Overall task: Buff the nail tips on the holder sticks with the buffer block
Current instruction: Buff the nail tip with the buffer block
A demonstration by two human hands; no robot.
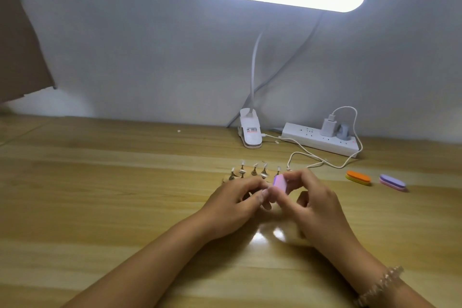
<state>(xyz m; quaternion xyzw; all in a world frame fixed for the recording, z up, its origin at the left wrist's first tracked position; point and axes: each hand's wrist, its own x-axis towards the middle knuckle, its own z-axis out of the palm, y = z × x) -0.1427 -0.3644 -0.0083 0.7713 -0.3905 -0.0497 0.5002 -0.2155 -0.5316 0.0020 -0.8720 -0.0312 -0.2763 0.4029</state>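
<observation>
Right hand (307,197) pinches buffer block (281,184)

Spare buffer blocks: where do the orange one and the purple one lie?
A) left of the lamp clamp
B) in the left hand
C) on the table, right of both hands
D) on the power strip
C: the orange buffer block and the purple buffer block lie flat on the table, right of the right hand, which grips the pink buffer block.
</observation>
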